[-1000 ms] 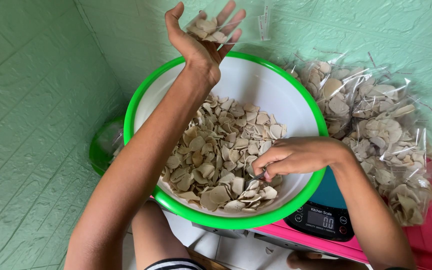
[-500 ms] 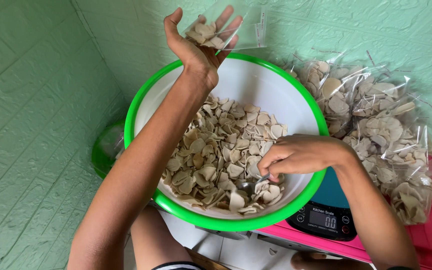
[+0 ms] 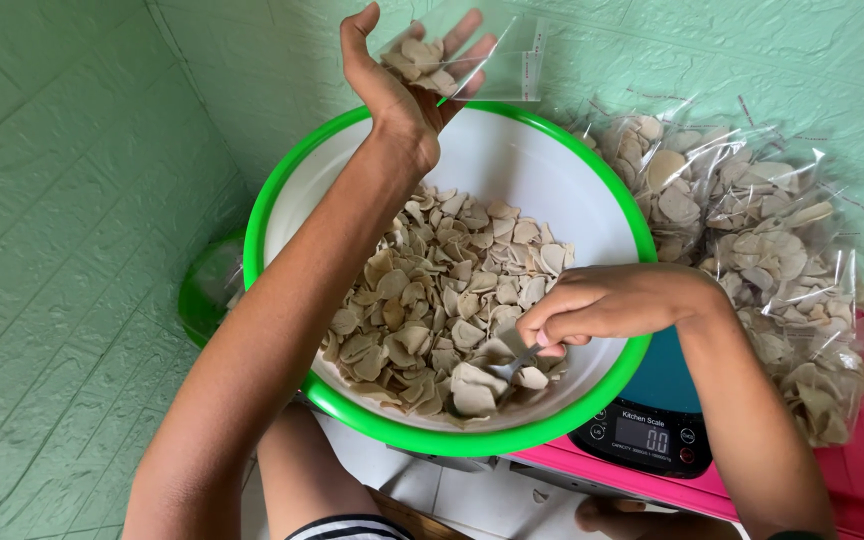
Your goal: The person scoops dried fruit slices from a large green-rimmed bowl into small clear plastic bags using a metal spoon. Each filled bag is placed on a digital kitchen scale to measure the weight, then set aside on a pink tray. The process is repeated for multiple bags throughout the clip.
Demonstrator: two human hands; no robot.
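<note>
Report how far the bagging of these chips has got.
Done: a heap of filled clear bags lies right of the green-rimmed bowl. In hand: the left hand holds up a clear bag with a few chips inside, while the right hand digs a metal scoop into the chips. Left: the bowl is roughly half covered with loose chips.

Close head view, steeply downward

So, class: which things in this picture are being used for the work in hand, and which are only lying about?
In use:
left hand holding a clear bag with a few chips in it
right hand gripping a metal scoop
chips in the green-rimmed basin

Lying about:
filled bags piled on the right
kitchen scale
green lid behind the basin
</note>
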